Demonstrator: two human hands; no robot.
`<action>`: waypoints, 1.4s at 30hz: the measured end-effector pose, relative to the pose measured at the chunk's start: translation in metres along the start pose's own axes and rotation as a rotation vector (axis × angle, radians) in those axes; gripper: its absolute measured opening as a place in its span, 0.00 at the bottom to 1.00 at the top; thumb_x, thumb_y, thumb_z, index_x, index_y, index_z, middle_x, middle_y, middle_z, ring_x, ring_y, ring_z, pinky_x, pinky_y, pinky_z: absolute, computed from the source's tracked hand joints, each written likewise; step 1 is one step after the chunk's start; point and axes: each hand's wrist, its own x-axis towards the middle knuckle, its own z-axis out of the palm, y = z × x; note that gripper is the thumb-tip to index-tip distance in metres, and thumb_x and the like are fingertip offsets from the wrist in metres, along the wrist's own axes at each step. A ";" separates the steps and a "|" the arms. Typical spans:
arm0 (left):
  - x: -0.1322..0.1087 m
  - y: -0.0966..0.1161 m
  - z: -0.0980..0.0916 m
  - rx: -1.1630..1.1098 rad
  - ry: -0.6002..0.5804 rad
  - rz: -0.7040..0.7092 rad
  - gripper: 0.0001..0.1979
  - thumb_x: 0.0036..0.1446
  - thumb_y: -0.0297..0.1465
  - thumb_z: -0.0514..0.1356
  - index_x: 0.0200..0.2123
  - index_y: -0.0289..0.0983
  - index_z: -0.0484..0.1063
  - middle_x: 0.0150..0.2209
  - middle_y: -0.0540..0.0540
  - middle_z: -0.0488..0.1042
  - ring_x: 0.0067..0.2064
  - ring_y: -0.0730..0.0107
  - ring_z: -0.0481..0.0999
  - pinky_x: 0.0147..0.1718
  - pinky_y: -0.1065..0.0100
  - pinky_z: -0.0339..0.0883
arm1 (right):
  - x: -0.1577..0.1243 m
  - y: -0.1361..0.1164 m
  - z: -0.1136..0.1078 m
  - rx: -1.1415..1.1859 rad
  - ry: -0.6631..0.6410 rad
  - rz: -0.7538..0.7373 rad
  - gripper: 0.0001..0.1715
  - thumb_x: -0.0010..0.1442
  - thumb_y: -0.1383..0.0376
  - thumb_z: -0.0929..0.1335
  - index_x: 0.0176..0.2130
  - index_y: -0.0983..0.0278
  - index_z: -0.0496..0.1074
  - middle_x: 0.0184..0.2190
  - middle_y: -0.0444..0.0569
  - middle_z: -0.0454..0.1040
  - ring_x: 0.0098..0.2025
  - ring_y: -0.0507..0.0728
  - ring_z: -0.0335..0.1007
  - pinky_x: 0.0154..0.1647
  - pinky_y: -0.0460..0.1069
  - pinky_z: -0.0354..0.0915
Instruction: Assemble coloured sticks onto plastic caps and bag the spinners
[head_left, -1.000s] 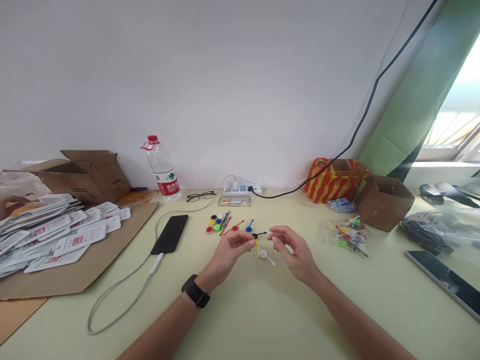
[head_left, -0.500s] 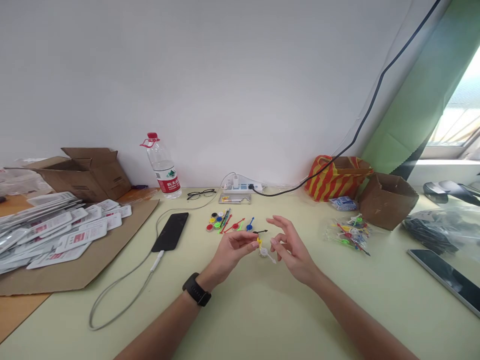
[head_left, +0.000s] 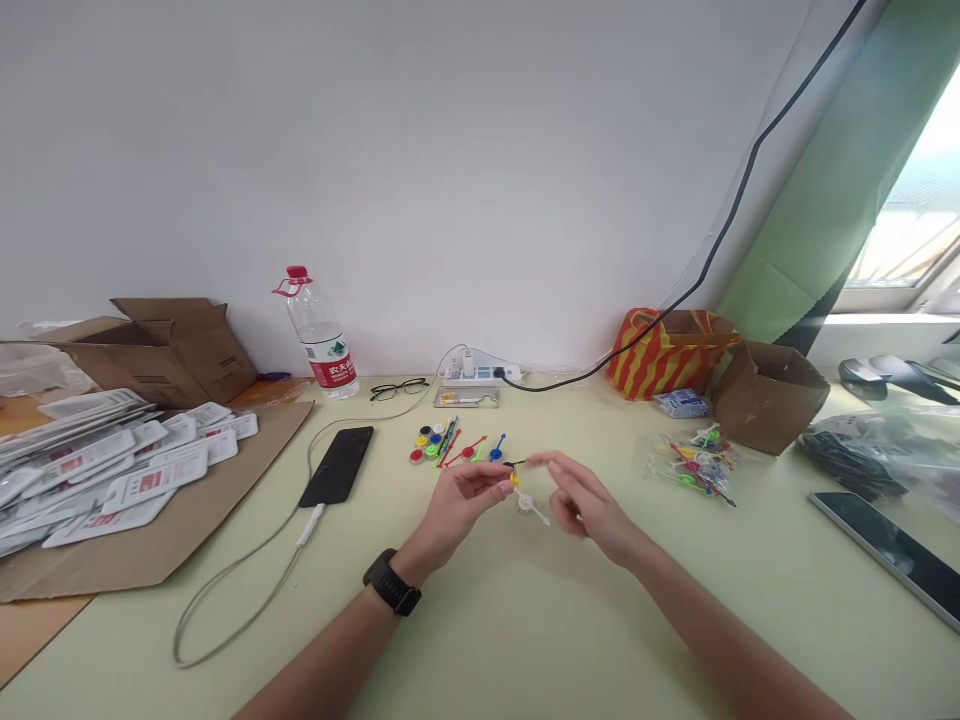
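Observation:
My left hand (head_left: 459,503) pinches a small yellow plastic spinner base (head_left: 515,480) between thumb and fingertips, above the table. A black arrow pointer (head_left: 517,463) lies across the top of this piece. My right hand (head_left: 594,508) has its index finger stretched toward the black arrow's tip; whether they touch I cannot tell. Its other fingers are loosely bent with nothing visible in them. Below, a white arrow spinner (head_left: 526,504) lies on the table. Just beyond my hands are a blue arrow spinner (head_left: 496,453), a red arrow spinner (head_left: 468,453) and several coloured discs (head_left: 424,442).
A bag of spinner parts (head_left: 696,462) lies right, before a cardboard box (head_left: 772,400) and striped bag (head_left: 637,350). Left are a phone (head_left: 337,466) on a cable, a water bottle (head_left: 326,350) and packets (head_left: 150,475) on cardboard. A power strip (head_left: 480,374) stands by the wall.
My right hand has moved left, its index finger now extended to the black arrow. My left hand keeps its pinch on the yellow base. The view has shifted slightly.

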 end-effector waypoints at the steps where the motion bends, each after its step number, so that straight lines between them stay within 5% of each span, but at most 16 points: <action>1: 0.000 -0.001 0.000 -0.001 0.011 0.000 0.15 0.50 0.34 0.76 0.41 0.37 0.83 0.42 0.43 0.83 0.44 0.63 0.81 0.47 0.65 0.75 | 0.000 0.000 -0.002 0.012 -0.004 0.022 0.22 0.71 0.47 0.61 0.50 0.60 0.69 0.16 0.34 0.51 0.20 0.51 0.43 0.21 0.47 0.45; 3: 0.001 -0.002 -0.001 -0.003 0.023 0.001 0.15 0.50 0.34 0.76 0.41 0.37 0.83 0.41 0.43 0.83 0.44 0.63 0.81 0.47 0.64 0.75 | 0.001 -0.001 -0.005 0.032 0.046 0.014 0.20 0.70 0.47 0.62 0.45 0.60 0.69 0.16 0.33 0.47 0.21 0.50 0.39 0.22 0.47 0.42; 6: 0.001 -0.002 -0.001 0.002 0.010 -0.002 0.15 0.50 0.35 0.76 0.41 0.36 0.83 0.41 0.42 0.83 0.44 0.63 0.81 0.47 0.63 0.75 | 0.005 -0.001 -0.007 0.030 0.094 -0.036 0.18 0.66 0.49 0.68 0.45 0.59 0.67 0.20 0.35 0.54 0.23 0.51 0.47 0.24 0.47 0.47; 13: -0.006 0.004 0.008 0.048 -0.063 -0.017 0.17 0.51 0.37 0.75 0.42 0.35 0.82 0.40 0.41 0.83 0.42 0.60 0.81 0.47 0.60 0.75 | 0.003 0.006 0.004 -0.064 -0.052 -0.096 0.23 0.66 0.47 0.69 0.52 0.56 0.63 0.33 0.43 0.68 0.30 0.53 0.61 0.30 0.49 0.58; 26: -0.007 0.005 0.011 0.312 -0.154 0.102 0.07 0.56 0.32 0.69 0.32 0.35 0.76 0.35 0.42 0.81 0.39 0.61 0.80 0.44 0.60 0.75 | 0.005 0.018 0.004 -0.160 -0.068 -0.084 0.22 0.68 0.50 0.67 0.55 0.58 0.64 0.29 0.41 0.67 0.30 0.53 0.61 0.32 0.49 0.59; 30: -0.007 -0.002 0.006 0.415 -0.178 0.136 0.03 0.54 0.25 0.66 0.32 0.36 0.75 0.40 0.42 0.82 0.42 0.59 0.81 0.45 0.60 0.74 | 0.014 0.025 -0.007 -0.269 0.031 -0.133 0.18 0.68 0.51 0.66 0.51 0.59 0.69 0.29 0.41 0.67 0.30 0.54 0.64 0.32 0.49 0.63; 34: -0.004 -0.014 -0.004 0.686 -0.142 0.256 0.09 0.55 0.25 0.64 0.39 0.41 0.80 0.41 0.44 0.82 0.45 0.56 0.79 0.46 0.59 0.72 | 0.026 0.043 -0.029 -0.492 0.197 -0.180 0.16 0.67 0.53 0.66 0.48 0.60 0.72 0.35 0.47 0.72 0.35 0.57 0.68 0.34 0.51 0.67; 38: 0.001 -0.020 -0.011 0.805 -0.008 0.402 0.07 0.56 0.28 0.66 0.38 0.44 0.81 0.42 0.42 0.80 0.50 0.49 0.74 0.52 0.51 0.66 | 0.038 0.068 -0.054 -0.863 0.346 -0.109 0.17 0.64 0.59 0.65 0.52 0.58 0.73 0.50 0.52 0.72 0.51 0.61 0.69 0.50 0.56 0.70; 42: -0.001 -0.012 -0.006 0.880 0.038 0.476 0.11 0.59 0.27 0.62 0.44 0.45 0.80 0.44 0.43 0.78 0.51 0.51 0.72 0.53 0.48 0.65 | 0.055 0.086 -0.073 -0.971 0.471 -0.007 0.22 0.61 0.60 0.66 0.53 0.61 0.75 0.57 0.57 0.68 0.61 0.68 0.61 0.62 0.61 0.62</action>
